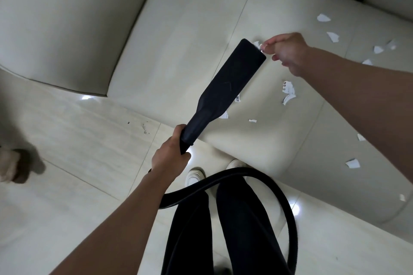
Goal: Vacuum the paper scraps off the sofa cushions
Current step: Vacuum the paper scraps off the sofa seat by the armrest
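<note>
The left hand (171,154), at lower centre of the frame, is clenched round the narrow neck of the black vacuum nozzle (228,87). The nozzle's flat blade runs diagonally up and to the right and ends near centre frame over the sofa cushion (190,35). Its long axis points away from the person's legs toward the upper right.

The right hand (288,53) reaches in from the right edge and sits just beside the nozzle's far end. Its thumb and forefinger pinch a white scrap (257,44) that touches the corner of the tip, and the other fingers are loosely curled. Whether that piece is being fed in or pulled off cannot be told.

All the other paper scraps (288,92) lie to the right of the blade. One cluster sits near its middle, a couple of pieces peek out from under its lower right edge, and more are scattered toward the upper right and along the right side of the frame, some beyond the right forearm. The cushion left of the blade shows none.

So the tip probably has to swing rightward and back toward the person. The right hand is nearer the litter, but its forearm lies across that sweep and would likely need to lift clear. The hose (234,173) loops behind the left hand, crosses the legs and runs to the lower right, with slack showing.
</note>
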